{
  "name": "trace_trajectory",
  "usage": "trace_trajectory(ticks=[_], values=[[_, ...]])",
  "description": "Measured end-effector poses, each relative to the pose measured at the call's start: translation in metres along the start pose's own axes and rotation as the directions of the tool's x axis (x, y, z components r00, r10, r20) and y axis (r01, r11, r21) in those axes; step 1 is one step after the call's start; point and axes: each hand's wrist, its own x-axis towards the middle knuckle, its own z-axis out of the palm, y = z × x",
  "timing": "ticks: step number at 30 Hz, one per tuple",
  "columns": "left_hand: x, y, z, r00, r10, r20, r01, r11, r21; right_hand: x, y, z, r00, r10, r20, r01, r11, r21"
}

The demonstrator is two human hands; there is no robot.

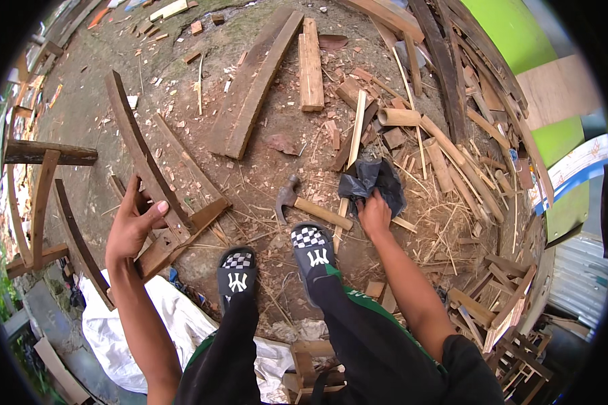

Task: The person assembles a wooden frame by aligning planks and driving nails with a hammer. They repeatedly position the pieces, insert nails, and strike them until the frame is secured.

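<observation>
My left hand [134, 219] is wrapped round a long brown wooden board [136, 138], thumb on its near face. The board rises at a slant from a shorter wooden crosspiece [182, 239]; together they look like a frame. At the right, my right hand [375, 214] reaches into a crumpled black plastic bag [388, 179] on the ground. Its fingertips are hidden in the folds, and so is whatever the bag holds. Between my hands a claw hammer [321, 212] lies on the dirt, its head just ahead of my sandals [311, 250].
Thick wooden beams [267, 88] lie ahead. Bamboo lengths [456, 158] and scrap wood are heaped at the right. A T-shaped wooden piece [51, 158] stands at the left. White sacking [125, 331] spreads behind my left arm. Small wooden frames [496, 304] are stacked at the lower right.
</observation>
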Motion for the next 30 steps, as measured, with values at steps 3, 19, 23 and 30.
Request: trace_trajectory(ticks=[3, 19, 23, 30], values=[[-0.002, 0.003, 0.003, 0.999, 0.011, -0.041, -0.011, 1.0, 0.01, 0.008, -0.013, 0.0, 0.99, 0.142, 0.024, -0.143, 0.987, 0.073], [0.004, 0.002, 0.002, 1.0, 0.003, 0.002, -0.003, 1.0, 0.029, 0.02, -0.002, 0.001, 0.951, 0.123, 0.284, -0.309, 0.368, 0.877], [0.001, 0.002, -0.005, 0.999, -0.001, 0.053, 0.0, 1.0, 0.014, 0.008, -0.034, -0.032, 0.956, 0.131, 0.261, -0.289, 0.287, 0.913], [-0.001, 0.019, 0.003, 0.991, 0.043, 0.125, -0.038, 0.998, -0.043, -0.03, -0.069, -0.1, 0.919, -0.144, -0.367, 0.302, 0.856, 0.42]])
